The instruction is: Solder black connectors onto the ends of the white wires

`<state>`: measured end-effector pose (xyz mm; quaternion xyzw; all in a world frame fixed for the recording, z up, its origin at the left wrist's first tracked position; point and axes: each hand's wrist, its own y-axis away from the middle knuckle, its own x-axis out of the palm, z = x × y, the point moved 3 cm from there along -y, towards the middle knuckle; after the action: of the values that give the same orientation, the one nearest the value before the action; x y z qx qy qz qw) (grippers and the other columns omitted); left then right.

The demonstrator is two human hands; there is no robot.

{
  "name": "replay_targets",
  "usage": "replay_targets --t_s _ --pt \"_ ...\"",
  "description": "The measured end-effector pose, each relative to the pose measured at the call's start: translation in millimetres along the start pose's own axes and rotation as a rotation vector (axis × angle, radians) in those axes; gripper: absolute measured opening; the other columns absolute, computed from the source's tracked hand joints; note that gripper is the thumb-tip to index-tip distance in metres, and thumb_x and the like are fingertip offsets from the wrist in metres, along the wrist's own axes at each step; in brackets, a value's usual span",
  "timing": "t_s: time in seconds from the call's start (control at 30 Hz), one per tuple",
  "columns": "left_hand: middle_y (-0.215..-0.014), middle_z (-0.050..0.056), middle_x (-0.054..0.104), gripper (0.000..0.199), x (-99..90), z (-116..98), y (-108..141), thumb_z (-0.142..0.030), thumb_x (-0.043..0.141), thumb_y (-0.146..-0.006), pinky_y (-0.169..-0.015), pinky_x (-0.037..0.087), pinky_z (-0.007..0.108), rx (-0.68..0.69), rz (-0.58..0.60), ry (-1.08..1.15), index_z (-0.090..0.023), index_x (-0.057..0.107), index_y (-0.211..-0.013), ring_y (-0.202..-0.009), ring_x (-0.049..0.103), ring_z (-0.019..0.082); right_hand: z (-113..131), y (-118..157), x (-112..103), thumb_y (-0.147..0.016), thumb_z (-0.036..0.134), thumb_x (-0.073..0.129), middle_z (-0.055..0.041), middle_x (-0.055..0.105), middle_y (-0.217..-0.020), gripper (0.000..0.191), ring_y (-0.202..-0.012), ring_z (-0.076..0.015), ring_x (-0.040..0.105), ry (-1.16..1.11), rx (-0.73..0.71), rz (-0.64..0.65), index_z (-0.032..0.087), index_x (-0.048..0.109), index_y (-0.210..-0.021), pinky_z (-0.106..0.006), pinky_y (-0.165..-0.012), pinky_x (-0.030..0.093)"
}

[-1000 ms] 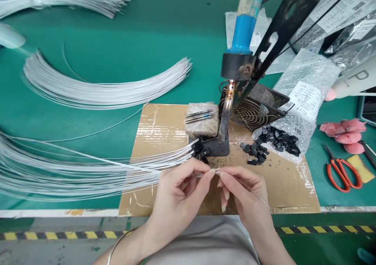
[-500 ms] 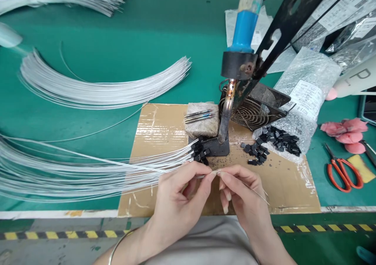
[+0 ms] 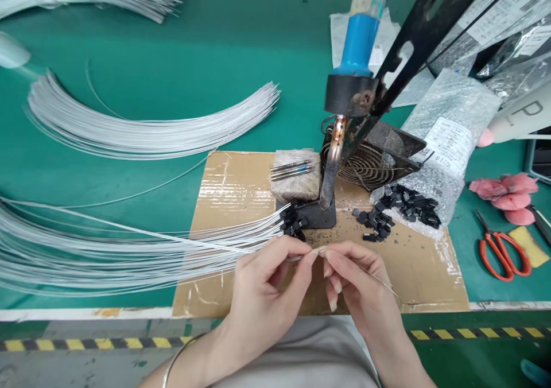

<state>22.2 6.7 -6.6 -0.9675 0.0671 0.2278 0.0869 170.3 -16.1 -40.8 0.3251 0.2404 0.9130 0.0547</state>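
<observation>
My left hand (image 3: 269, 287) pinches the end of white wires (image 3: 215, 247) that run in from the left over the cardboard. Close beside it, fingertips nearly touching, my right hand (image 3: 365, 279) is closed on thin strands that trail out to its lower right. The exact spot between the fingertips is too small to make out. Just behind my left hand, black connectors (image 3: 293, 221) sit on the ends of a bundle of white wires. A soldering iron (image 3: 333, 161) on a black bracket points down above my hands.
A block (image 3: 297, 190) with thin metal rods and a fan (image 3: 365, 161) stand behind. Loose black connectors (image 3: 413, 204) spill from a bubble bag (image 3: 456, 118). Red-handled scissors (image 3: 503, 253) and a yellow sponge (image 3: 530, 244) lie right. Another wire bundle (image 3: 155, 138) lies left.
Both hands have shifted very slightly to the right, still pinching together. The strands beyond my right hand lie a little differently.
</observation>
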Motion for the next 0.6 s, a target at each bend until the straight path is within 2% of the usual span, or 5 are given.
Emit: replay_targets --t_s 0.23,0.4,0.43,0.5,0.6 --pt "-0.062 -0.009 0.058 0.017 4.9 1.5 2.7 -0.007 0.066 -0.095 -0.045 0.033 0.018 0.03 -0.065 0.02 -0.021 0.07 -0.086 -0.049 0.041 0.006 -5.6 0.1 4.4 -0.079 0.037 0.095 0.0021 0.07 -0.062 0.013 -0.042 -0.0033 0.052 -0.049 -0.065 -0.038 0.025 0.09 -0.081 -0.011 -0.039 0.053" --pt "-0.061 -0.006 0.062 0.016 5.1 3.7 1.9 -0.012 0.066 -0.097 -0.046 0.036 0.019 -0.04 -0.045 0.066 -0.02 0.071 -0.084 -0.049 0.045 0.008 -7.7 2.7 4.1 -0.083 0.042 0.091 0.0006 0.072 -0.066 0.015 -0.044 -0.0059 0.055 0.008 -0.09 -0.035 0.027 0.09 -0.084 -0.014 -0.04 0.054" --pt "-0.061 -0.005 0.064 0.016 4.3 4.3 1.8 -0.014 0.066 -0.098 -0.046 0.037 0.02 -0.061 -0.042 0.075 -0.02 0.072 -0.083 -0.049 0.046 0.008 -5.8 4.5 1.1 -0.085 0.045 0.089 -0.0004 0.073 -0.068 0.017 -0.047 -0.0077 0.057 0.062 -0.11 -0.038 0.027 0.09 -0.087 -0.016 -0.04 0.055" --pt "-0.06 -0.004 0.065 0.016 2.3 5.3 1.1 -0.016 0.066 -0.097 -0.045 0.036 0.021 -0.103 -0.044 0.095 -0.019 0.072 -0.082 -0.048 0.046 0.009 2.5 9.0 -10.9 -0.092 0.046 0.082 -0.0016 0.075 -0.073 0.02 -0.052 -0.0108 0.063 0.26 -0.223 -0.123 0.028 0.09 -0.096 -0.02 -0.045 0.057" --pt "-0.058 -0.005 0.063 0.014 1.1 6.9 -1.4 -0.018 0.067 -0.096 -0.043 0.034 0.021 -0.168 -0.02 0.155 -0.02 0.072 -0.083 -0.047 0.043 0.009 23.9 16.7 -36.2 -0.096 0.036 0.079 -0.0004 0.074 -0.079 0.014 -0.055 -0.0102 0.061 0.817 -0.585 -0.45 0.025 0.087 -0.099 -0.023 -0.053 0.056"
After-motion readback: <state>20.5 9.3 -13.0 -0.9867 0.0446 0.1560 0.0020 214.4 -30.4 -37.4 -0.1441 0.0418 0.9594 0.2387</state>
